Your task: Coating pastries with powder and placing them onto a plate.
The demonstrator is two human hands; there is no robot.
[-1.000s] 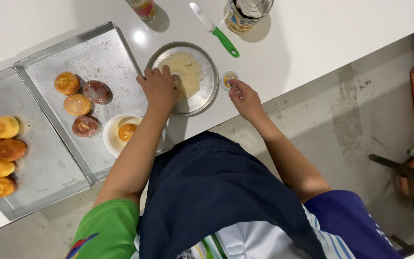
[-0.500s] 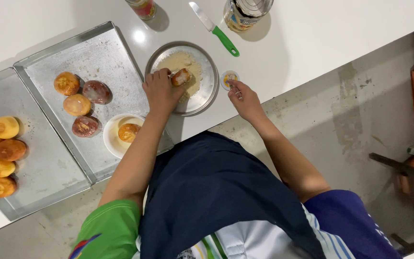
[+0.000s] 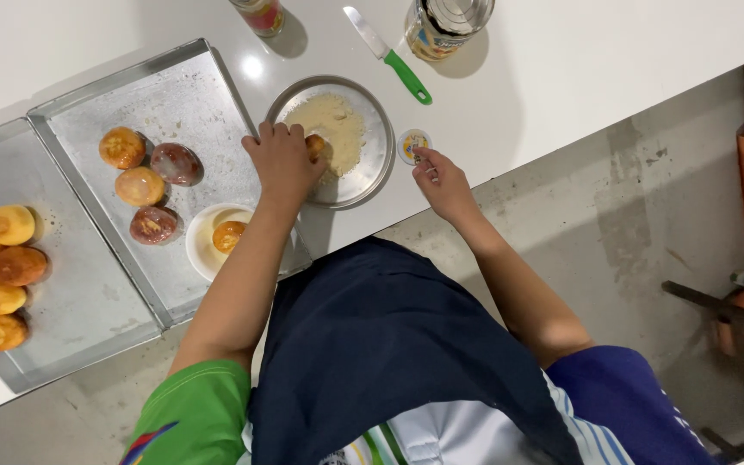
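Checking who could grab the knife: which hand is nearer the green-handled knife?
The right hand, at the small round lid just below the green-handled knife. The left hand is farther away, in the round metal pan of crumbs.

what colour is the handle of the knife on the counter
Green; the knife handle shows clearly in the head view.
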